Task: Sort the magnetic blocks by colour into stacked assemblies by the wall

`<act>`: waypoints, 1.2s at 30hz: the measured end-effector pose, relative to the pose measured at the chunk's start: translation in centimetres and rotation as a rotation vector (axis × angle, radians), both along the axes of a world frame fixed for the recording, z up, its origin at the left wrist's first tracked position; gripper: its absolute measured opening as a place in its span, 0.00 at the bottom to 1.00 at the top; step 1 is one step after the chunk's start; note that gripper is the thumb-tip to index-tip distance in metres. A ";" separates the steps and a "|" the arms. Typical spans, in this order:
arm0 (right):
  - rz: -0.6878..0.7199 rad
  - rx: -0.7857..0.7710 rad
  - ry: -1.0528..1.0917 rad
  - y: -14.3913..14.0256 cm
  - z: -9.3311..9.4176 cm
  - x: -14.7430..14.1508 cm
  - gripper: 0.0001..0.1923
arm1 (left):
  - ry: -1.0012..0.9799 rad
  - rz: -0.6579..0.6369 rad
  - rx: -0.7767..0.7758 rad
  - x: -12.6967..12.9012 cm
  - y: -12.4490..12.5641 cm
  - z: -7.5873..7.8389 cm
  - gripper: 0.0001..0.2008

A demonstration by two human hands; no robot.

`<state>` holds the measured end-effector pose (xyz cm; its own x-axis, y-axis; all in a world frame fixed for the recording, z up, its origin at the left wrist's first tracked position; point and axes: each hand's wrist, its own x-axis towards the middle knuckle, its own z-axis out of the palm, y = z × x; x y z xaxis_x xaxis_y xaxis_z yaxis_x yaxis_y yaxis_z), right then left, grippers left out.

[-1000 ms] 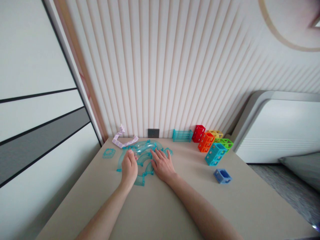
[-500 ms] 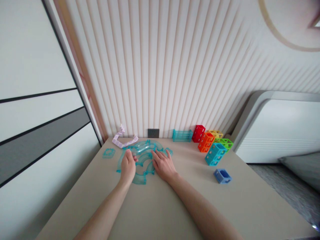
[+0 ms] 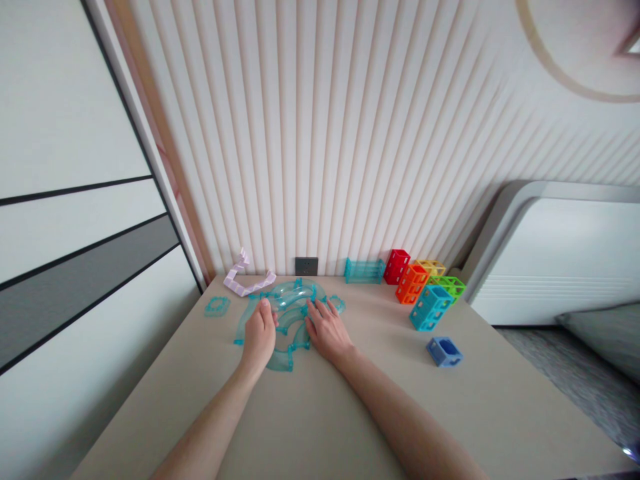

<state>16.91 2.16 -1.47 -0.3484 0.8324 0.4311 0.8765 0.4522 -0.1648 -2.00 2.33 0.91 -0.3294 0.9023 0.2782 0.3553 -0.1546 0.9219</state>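
My left hand (image 3: 259,333) is closed, thumb on top, around the near end of a curved translucent teal tube (image 3: 295,299). The rest of that tube arcs away to the right above other pieces. My right hand (image 3: 327,330) lies palm down with its fingers stretched out, the fingertips touching the right side of a cluster of teal track pieces (image 3: 283,362). Part of the cluster is hidden behind both hands. A small flat teal frame (image 3: 217,307) lies left of the cluster.
A lilac folding snake puzzle (image 3: 245,288) sits at the back left. Along the wall stands a teal open frame (image 3: 365,271). To the right are red (image 3: 397,267), orange (image 3: 411,284), yellow, green and turquoise (image 3: 430,308) lattice blocks, with a blue block (image 3: 445,352) nearer.
My left hand has shifted slightly right, and the curved tube has moved along with it. My right hand stays nearly in place on the teal pieces.
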 end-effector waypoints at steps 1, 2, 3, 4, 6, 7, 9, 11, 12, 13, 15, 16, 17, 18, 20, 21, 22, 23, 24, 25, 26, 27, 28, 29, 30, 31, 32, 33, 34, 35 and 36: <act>0.006 0.006 0.002 0.1 -0.1 0.0 0.23 | 0.003 -0.002 0.003 0.0 0.0 0.0 0.29; 0.008 0.009 0.004 0.1 -0.1 -0.1 0.23 | 0.006 -0.003 0.006 0.0 0.0 0.1 0.29; 0.006 0.009 0.007 0.1 -0.1 -0.1 0.23 | 0.007 -0.006 0.010 0.0 0.0 0.1 0.29; 0.002 0.005 0.010 0.1 -0.1 -0.1 0.24 | 0.006 -0.009 0.014 0.0 -0.1 0.1 0.29; -0.005 -0.009 0.012 0.1 -0.1 -0.2 0.24 | 0.000 -0.014 0.025 0.0 -0.1 0.2 0.30; -0.004 -0.017 0.011 0.1 -0.1 -0.2 0.24 | -0.007 -0.016 0.030 0.0 -0.1 0.3 0.31; 0.001 -0.027 0.011 0.1 -0.1 -0.2 0.24 | -0.030 -0.015 0.033 0.1 -0.1 0.4 0.31; -0.001 -0.031 0.022 0.1 -0.2 -0.2 0.24 | -0.068 -0.004 0.029 0.0 -0.1 0.6 0.33; -0.002 -0.029 0.029 0.2 -0.2 -0.1 0.25 | -0.091 0.004 0.027 -0.1 0.0 0.7 0.34; -0.002 -0.027 0.035 0.2 -0.2 -0.1 0.25 | -0.115 0.013 0.027 -0.1 0.0 0.8 0.34; 0.000 -0.020 0.041 0.4 -0.3 0.0 0.25 | -0.164 0.028 0.034 -0.3 0.1 1.1 0.35; 0.001 -0.018 0.042 0.4 -0.3 0.0 0.25 | -0.187 0.033 0.040 -0.4 0.2 1.2 0.36; -0.002 -0.019 0.043 0.4 -0.4 0.1 0.25 | -0.211 0.036 0.045 -0.4 0.2 1.3 0.36; -0.012 -0.023 0.046 0.5 -0.4 0.1 0.25 | -0.234 0.037 0.050 -0.4 0.2 1.4 0.36; -0.034 -0.039 0.050 0.5 -0.5 0.2 0.25 | -0.279 0.032 0.055 -0.3 0.3 1.5 0.36; -0.044 -0.047 0.051 0.4 -0.5 0.2 0.25 | -0.299 0.027 0.054 -0.3 0.3 1.4 0.36; -0.052 -0.053 0.050 0.4 -0.4 0.2 0.25 | -0.316 0.022 0.052 -0.2 0.3 1.4 0.37; -0.057 -0.055 0.048 0.4 -0.4 0.3 0.25 | -0.329 0.016 0.047 -0.1 0.3 1.3 0.37; -0.060 -0.053 0.046 0.4 -0.3 0.3 0.25 | -0.336 0.008 0.042 0.0 0.3 1.2 0.37; -0.063 -0.045 0.046 0.3 -0.3 0.3 0.24 | -0.337 0.000 0.036 0.1 0.3 1.0 0.37; -0.065 -0.033 0.048 0.3 -0.2 0.2 0.23 | -0.332 -0.009 0.031 0.2 0.3 0.9 0.37; -0.065 -0.021 0.050 0.2 -0.1 0.2 0.22 | -0.321 -0.020 0.027 0.3 0.2 0.9 0.36; -0.062 -0.008 0.053 0.2 0.0 0.2 0.21 | -0.304 -0.030 0.026 0.3 0.1 0.8 0.36; -0.057 0.005 0.065 0.2 0.0 0.2 0.21 | -0.283 -0.041 0.026 0.4 0.0 0.8 0.36; -0.053 0.018 0.086 0.1 0.1 0.2 0.20 | -0.260 -0.050 0.030 0.4 -0.2 0.8 0.36; -0.051 0.031 0.120 0.1 0.1 0.3 0.20 | -0.234 -0.058 0.034 0.4 -0.3 0.8 0.36; -0.052 0.043 0.165 0.0 0.1 0.5 0.21 | -0.208 -0.063 0.041 0.4 -0.4 0.8 0.35; -0.062 0.056 0.222 -0.2 0.1 0.8 0.23 | -0.180 -0.065 0.048 0.4 -0.6 0.8 0.35; -0.081 0.069 0.284 -0.5 0.1 1.2 0.24 | -0.152 -0.064 0.054 0.4 -0.6 0.8 0.35; -0.103 0.078 0.344 -0.8 0.1 1.7 0.27 | -0.122 -0.062 0.061 0.3 -0.7 0.8 0.34; -0.120 0.087 0.399 -1.2 0.1 2.2 0.29 | -0.091 -0.061 0.068 0.3 -0.7 0.8 0.33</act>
<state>19.12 0.93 -1.35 -0.0434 0.8111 0.5832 0.7991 0.3786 -0.4670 -1.72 1.59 1.71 -0.3012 0.9016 0.3106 0.2589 -0.2362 0.9366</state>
